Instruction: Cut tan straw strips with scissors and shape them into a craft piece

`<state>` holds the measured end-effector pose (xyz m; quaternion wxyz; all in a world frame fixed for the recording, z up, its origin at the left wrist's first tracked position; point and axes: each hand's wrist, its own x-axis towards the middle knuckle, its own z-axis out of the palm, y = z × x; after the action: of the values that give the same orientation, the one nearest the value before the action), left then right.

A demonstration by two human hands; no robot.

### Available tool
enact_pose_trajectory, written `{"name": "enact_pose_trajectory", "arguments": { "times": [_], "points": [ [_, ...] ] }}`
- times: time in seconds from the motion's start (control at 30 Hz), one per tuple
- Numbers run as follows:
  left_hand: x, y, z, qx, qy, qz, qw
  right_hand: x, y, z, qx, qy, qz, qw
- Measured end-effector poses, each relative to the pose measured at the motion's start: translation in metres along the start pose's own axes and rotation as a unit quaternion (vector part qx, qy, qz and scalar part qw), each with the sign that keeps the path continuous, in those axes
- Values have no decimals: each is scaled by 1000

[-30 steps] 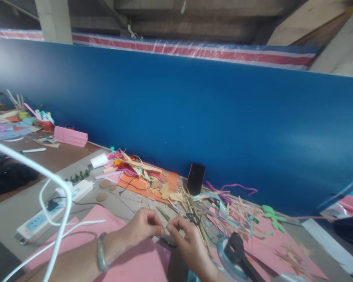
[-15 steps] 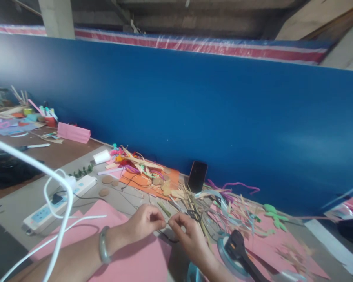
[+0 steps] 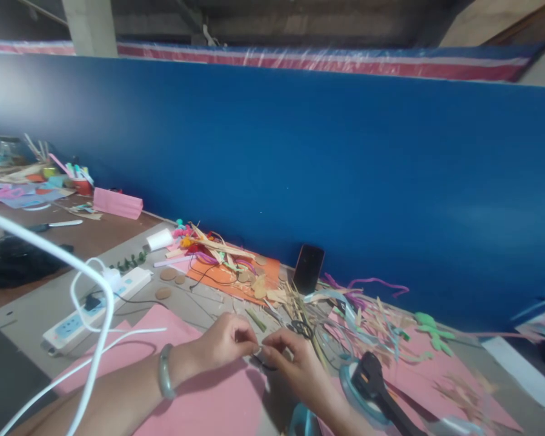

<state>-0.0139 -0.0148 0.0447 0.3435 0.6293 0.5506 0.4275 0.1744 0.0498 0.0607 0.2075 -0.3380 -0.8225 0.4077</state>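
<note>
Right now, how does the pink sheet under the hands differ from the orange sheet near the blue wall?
The pink sheet is larger, nearer and mostly bare; the orange sheet is smaller, farther, and covered with straw strips and cords. The left hand and right hand are over the pink one only. Both lie flat.

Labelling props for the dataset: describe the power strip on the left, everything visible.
The power strip is a long white bar, plastic by its look, with pale blue socket faces. It lies flat on the grey table, running diagonally, left of the pink sheet. A black plug and a white adapter sit in it; white cables loop off it. Neither hand touches it.
</note>
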Motion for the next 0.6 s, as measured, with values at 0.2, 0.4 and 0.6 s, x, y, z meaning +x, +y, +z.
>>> {"name": "enact_pose_trajectory", "arguments": {
  "times": [0.2, 0.4, 0.6],
  "points": [
    [-2, -1, 3, 29, -9, 16, 999, -1, -3, 2, -4, -12, -11, 1000],
    [-2, -7, 6, 32, -30, 49, 998, -2, -2, 1, -91, -35, -48, 994],
    [-3, -6, 9, 45, -62, 76, 994, -4, -4, 0, -146, -49, -64, 986]
  ]
}}
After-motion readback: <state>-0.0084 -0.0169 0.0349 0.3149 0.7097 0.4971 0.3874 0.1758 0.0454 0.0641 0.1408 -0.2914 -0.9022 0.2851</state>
